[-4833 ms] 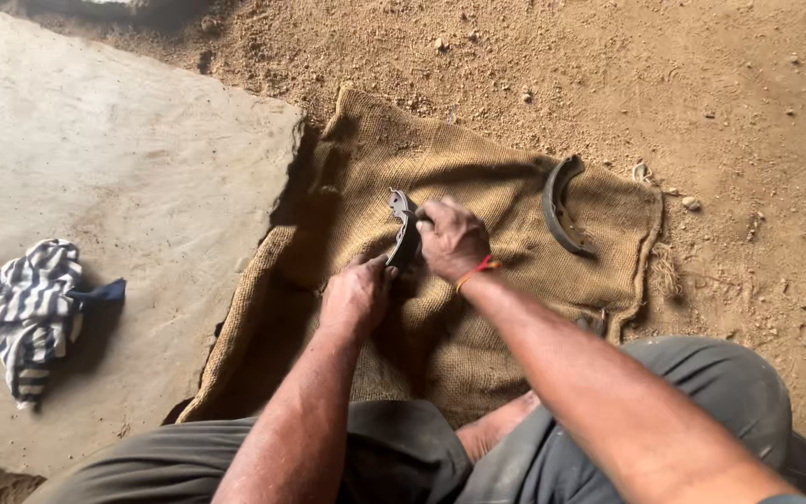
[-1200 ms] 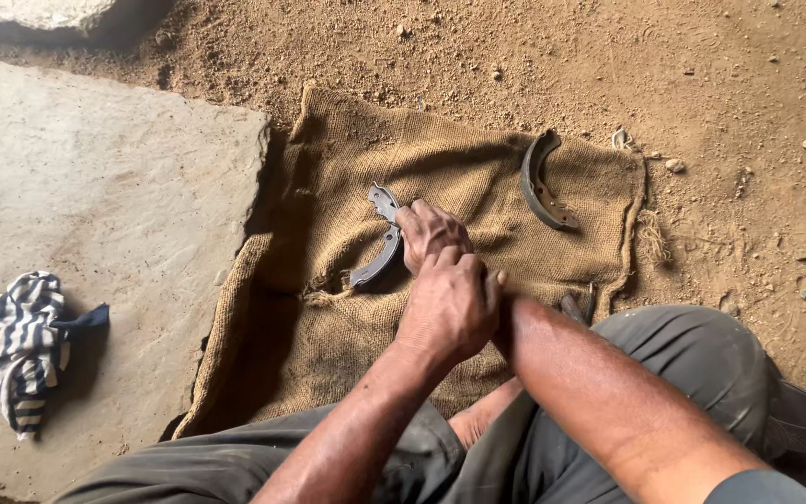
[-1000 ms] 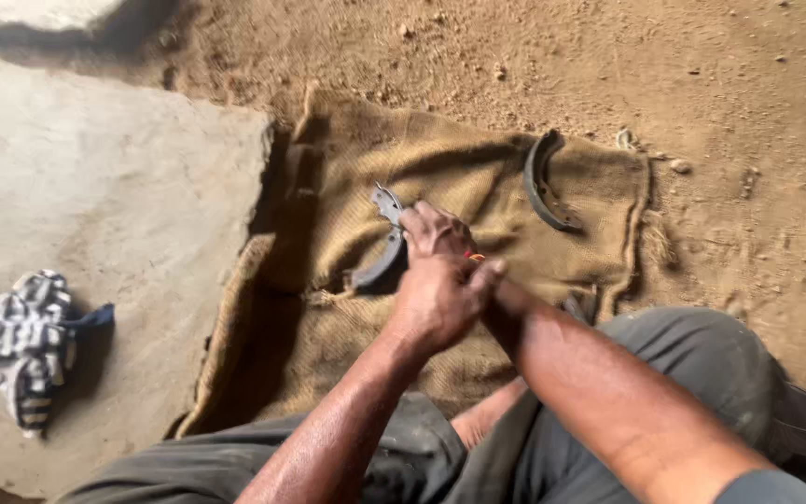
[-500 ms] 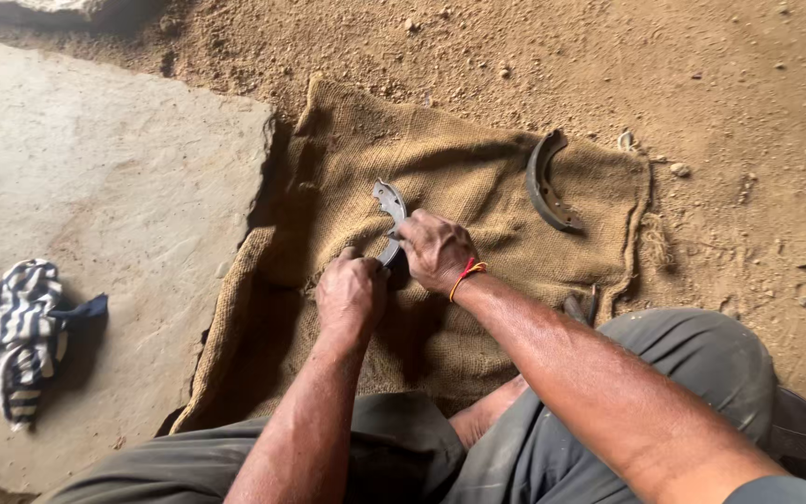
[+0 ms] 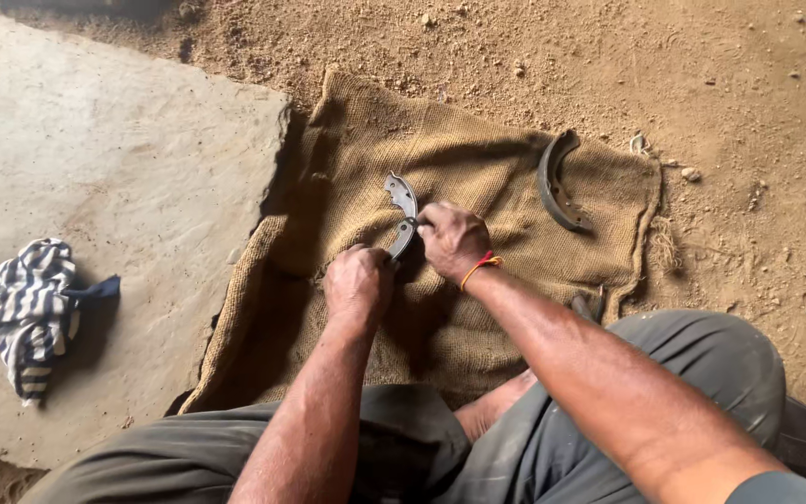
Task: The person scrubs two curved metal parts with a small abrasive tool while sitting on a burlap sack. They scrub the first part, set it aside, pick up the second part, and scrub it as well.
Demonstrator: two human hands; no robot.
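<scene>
1. Head view, landmark: the burlap sack (image 5: pixel 478 177) spread on the sandy ground. Near its middle lies a curved grey metal brake shoe (image 5: pixel 401 213), with both hands on its near end.
2. The left hand (image 5: pixel 358 283) is closed in a fist over the shoe's lower tip, pressing it into the sack. The right hand (image 5: pixel 453 239), with an orange thread at the wrist, is curled tight against the shoe's right side. What its fingers pinch is hidden.
3. Judged from the grip, the step in hand is working on the shoe's lower end while it is held flat. The next move calls for steady downward pressure, so the curved piece does not rock or slide on the loose weave.
4. The shoe looks dull and worn, with a notched far tip and a dark inner rib.
5. A second brake shoe (image 5: pixel 560 182) lies toward the sack's right edge, well apart. Left of the sack, a striped rag (image 5: pixel 25 308) rests on a stone slab (image 5: pixel 123 159).
</scene>
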